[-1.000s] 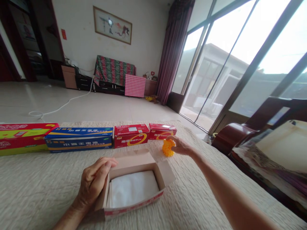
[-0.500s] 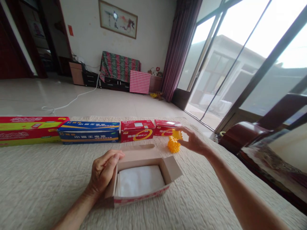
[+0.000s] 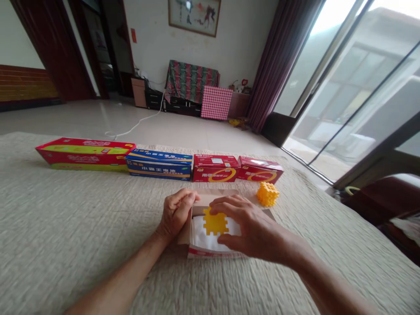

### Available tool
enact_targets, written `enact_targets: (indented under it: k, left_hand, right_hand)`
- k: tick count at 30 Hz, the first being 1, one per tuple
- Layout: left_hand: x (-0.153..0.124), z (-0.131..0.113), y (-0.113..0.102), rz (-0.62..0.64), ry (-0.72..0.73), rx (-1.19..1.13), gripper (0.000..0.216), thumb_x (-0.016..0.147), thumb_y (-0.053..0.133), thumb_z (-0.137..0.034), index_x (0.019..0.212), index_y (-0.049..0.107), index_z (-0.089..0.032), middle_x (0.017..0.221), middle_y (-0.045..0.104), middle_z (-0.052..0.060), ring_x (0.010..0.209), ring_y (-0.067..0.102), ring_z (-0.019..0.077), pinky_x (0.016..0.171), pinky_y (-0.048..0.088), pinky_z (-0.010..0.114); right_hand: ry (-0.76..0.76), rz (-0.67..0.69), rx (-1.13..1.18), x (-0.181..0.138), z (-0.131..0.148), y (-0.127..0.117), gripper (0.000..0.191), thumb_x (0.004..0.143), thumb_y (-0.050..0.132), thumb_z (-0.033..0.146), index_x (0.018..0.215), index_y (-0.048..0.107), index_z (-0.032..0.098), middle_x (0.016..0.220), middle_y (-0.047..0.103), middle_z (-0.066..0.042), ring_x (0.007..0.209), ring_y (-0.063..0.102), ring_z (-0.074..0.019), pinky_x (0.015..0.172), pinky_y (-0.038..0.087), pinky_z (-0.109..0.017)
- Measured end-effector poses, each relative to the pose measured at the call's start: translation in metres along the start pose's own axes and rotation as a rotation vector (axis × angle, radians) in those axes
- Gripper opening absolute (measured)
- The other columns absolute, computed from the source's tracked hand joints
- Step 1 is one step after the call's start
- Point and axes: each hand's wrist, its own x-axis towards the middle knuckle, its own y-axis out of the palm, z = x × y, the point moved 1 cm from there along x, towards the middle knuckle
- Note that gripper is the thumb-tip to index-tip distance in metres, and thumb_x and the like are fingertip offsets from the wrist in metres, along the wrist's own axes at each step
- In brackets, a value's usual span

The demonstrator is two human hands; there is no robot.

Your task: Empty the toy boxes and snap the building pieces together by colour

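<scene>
An open cardboard box (image 3: 215, 253) with a red-patterned side sits on the blanket before me. White sheets or packets (image 3: 203, 238) fill its bottom. At the box's left edge, my left hand (image 3: 177, 212) has its fingers curled around the cardboard. Over the box opening, my right hand (image 3: 244, 223) holds a flat yellow square plastic building block (image 3: 215, 223) with toothed edges. I cannot tell whether the block touches the white contents. Beyond the box's right flap, a stack of similar yellow blocks (image 3: 267, 194) stands on the blanket.
Behind the open box runs a row of closed boxes: a long red and green one (image 3: 85, 154), a blue one (image 3: 159, 165), and two red ones, left (image 3: 215, 168) and right (image 3: 260, 169). All rest on the beige quilted blanket (image 3: 98, 218).
My right hand has moved left from the yellow stack to above the box, carrying one yellow building block. My left hand stays on the box edge. The view has turned left.
</scene>
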Motion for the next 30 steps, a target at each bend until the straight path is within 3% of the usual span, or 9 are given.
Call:
enact_targets:
  k: [8,12,15,19,24,30]
  left_hand:
    - [-0.001,0.002,0.001,-0.001,-0.006,-0.019,0.03,0.09,0.046,-0.034,0.077,0.067,-0.016,0.08,0.069,0.003,0.08,0.064,0.0173,0.075,0.046,0.026]
    - [0.0,0.002,0.0,0.007,-0.002,-0.004,0.03,0.09,0.046,-0.034,0.077,0.067,-0.016,0.08,0.069,0.004,0.08,0.063,0.0172,0.073,0.046,0.026]
    - [0.0,0.001,0.0,0.013,-0.003,0.004,0.03,0.09,0.047,-0.035,0.077,0.067,-0.017,0.078,0.069,0.003,0.078,0.063,0.0168,0.073,0.046,0.026]
    - [0.0,0.003,0.0,0.026,-0.009,0.036,0.029,0.09,0.047,-0.036,0.078,0.067,-0.018,0.079,0.069,0.002,0.079,0.063,0.0166,0.073,0.046,0.025]
    - [-0.002,0.01,-0.002,0.021,-0.025,0.076,0.029,0.088,0.049,-0.039,0.08,0.068,-0.019,0.083,0.07,0.002,0.083,0.064,0.0182,0.073,0.048,0.024]
    - [-0.003,0.014,-0.002,0.022,-0.017,0.087,0.027,0.087,0.051,-0.04,0.08,0.068,-0.021,0.083,0.071,0.001,0.082,0.064,0.0182,0.073,0.049,0.024]
  right_hand:
    - [-0.042,-0.025,0.031,0.001,0.004,0.009,0.056,0.069,0.072,0.017,0.122,0.056,0.026,0.124,0.058,-0.004,0.116,0.052,-0.0207,0.099,0.044,-0.039]
    - [-0.016,-0.133,0.011,-0.002,-0.006,-0.001,0.04,0.074,0.069,0.02,0.113,0.06,0.024,0.12,0.059,-0.004,0.11,0.057,-0.0203,0.093,0.048,-0.037]
    - [0.041,-0.294,-0.023,-0.008,-0.035,-0.018,0.027,0.079,0.061,0.019,0.106,0.061,0.024,0.114,0.063,-0.004,0.106,0.059,-0.0198,0.092,0.048,-0.038]
    - [0.2,-0.475,-0.043,-0.028,-0.1,-0.042,0.031,0.078,0.052,0.016,0.106,0.062,0.024,0.11,0.066,-0.005,0.101,0.062,-0.0212,0.091,0.049,-0.042]
    - [0.355,-0.334,0.045,-0.061,-0.165,-0.048,0.051,0.065,0.05,0.012,0.114,0.059,0.023,0.12,0.063,-0.007,0.11,0.059,-0.0245,0.094,0.047,-0.045]
    - [0.384,-0.29,0.061,-0.065,-0.185,-0.029,0.058,0.062,0.05,0.012,0.118,0.057,0.021,0.127,0.059,-0.008,0.116,0.055,-0.0265,0.099,0.043,-0.047]
